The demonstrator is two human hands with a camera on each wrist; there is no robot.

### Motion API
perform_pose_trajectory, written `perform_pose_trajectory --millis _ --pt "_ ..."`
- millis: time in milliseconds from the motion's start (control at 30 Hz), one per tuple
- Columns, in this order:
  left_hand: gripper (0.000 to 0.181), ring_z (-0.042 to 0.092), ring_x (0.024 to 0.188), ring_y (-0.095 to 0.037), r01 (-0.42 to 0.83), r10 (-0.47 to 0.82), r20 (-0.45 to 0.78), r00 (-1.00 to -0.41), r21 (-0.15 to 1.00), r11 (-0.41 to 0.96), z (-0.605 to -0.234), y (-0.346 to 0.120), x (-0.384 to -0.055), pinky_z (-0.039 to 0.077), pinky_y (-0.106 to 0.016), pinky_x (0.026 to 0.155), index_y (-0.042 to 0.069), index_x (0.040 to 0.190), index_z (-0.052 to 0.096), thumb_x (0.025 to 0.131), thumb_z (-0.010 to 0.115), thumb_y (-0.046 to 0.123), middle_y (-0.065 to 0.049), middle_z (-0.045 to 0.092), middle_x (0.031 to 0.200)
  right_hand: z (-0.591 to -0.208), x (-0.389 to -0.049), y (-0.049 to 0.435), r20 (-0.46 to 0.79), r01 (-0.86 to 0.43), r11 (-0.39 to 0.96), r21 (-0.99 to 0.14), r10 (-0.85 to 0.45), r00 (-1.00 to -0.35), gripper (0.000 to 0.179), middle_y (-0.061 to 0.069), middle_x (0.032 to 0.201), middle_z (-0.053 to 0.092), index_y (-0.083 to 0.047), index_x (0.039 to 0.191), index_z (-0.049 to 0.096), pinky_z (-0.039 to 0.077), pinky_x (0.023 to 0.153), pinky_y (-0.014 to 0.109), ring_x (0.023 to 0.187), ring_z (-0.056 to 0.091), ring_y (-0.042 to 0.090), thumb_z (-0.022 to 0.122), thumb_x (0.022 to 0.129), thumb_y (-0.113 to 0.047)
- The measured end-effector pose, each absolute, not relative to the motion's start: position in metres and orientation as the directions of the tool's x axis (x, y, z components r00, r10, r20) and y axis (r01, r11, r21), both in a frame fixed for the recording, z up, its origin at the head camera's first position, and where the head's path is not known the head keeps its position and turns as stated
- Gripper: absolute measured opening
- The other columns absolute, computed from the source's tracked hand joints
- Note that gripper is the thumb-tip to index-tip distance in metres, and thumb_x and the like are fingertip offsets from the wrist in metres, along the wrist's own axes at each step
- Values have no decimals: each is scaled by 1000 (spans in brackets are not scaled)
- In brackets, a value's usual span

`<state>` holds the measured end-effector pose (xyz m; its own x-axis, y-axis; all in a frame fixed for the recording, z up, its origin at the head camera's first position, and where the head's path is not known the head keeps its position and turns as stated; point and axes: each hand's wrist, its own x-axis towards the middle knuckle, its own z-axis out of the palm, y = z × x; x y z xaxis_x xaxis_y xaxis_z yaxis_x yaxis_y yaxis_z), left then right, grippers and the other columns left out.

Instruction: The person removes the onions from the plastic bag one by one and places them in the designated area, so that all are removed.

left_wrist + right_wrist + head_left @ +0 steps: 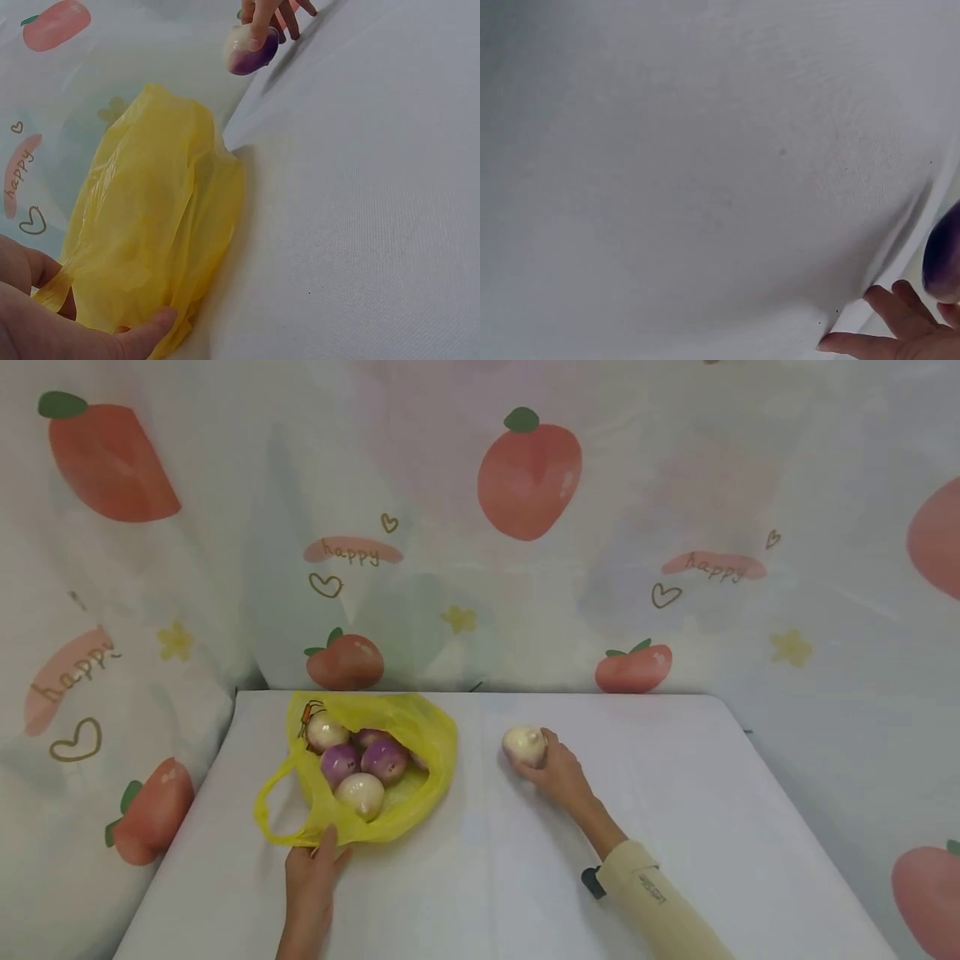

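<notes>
A yellow plastic bag (438, 777) lies with its mouth open at the left of the table, several purple and white turnips (361, 796) inside. My left hand (311, 870) pinches the bag's near edge between thumb and fingers, beside its looped handle (262, 814). In the left wrist view the side of the bag (150, 217) fills the space in front of that hand (75, 330). Right of the bag, my right hand (564, 775) grips a single turnip (523, 745), pale on top; the left wrist view shows its purple part. Only part of this turnip (943, 259) shows in the right wrist view.
A white cloth covers the table (480, 893). Behind and beside it hangs a pale curtain (450, 485) printed with fruit, hearts and the word "happy". An orange and black mark (307, 714) shows at the bag's upper left rim.
</notes>
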<state>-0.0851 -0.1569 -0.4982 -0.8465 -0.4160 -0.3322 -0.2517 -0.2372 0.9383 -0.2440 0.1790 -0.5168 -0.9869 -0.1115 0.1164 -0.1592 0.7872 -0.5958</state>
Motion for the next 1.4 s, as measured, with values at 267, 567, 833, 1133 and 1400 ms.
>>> perform_pose_trajectory --millis 267,567,833,1133,1400 --pt "54 39 122 -27 -249 -410 -329 -851 939 -236 -497 -157 -85 49 -33 95 -5 143 25 100 42 23 -19 31 141 -515 -243 174 82 -118 846 -519 -89 -993 82 26 115 44 -7 137 42 53 71 52 87 56 42 72 75 -53" --pt "57 38 126 -32 -288 -419 -367 -831 927 -241 -505 -155 -86 50 -36 94 -5 143 25 100 43 28 -22 30 142 -512 -245 166 33 -102 873 -477 -98 -995 86 25 109 49 -11 140 41 53 68 52 83 56 43 71 74 -57" --pt "55 35 126 -30 -273 -391 -353 -850 930 -247 -504 -156 -84 48 -35 96 -4 144 23 101 42 25 -19 30 143 -513 -254 160 67 -112 898 -425 -92 -994 82 24 102 52 -11 138 43 53 63 53 79 57 43 72 74 -54" --pt "54 39 123 -28 -251 -421 -338 -842 936 -248 -503 -154 -87 50 -33 94 -4 142 26 100 43 25 -17 32 139 -512 -252 161 105 -139 896 -422 -104 -989 80 24 103 55 -10 135 45 52 64 54 80 57 44 73 74 -52" --pt "56 36 126 -29 -262 -440 -357 -824 929 -262 -502 -151 -89 50 -31 92 -6 142 25 100 43 26 -18 30 140 -515 -253 165 65 -127 914 -386 -110 -992 89 22 99 57 -12 143 36 53 63 51 79 58 41 74 73 -53"
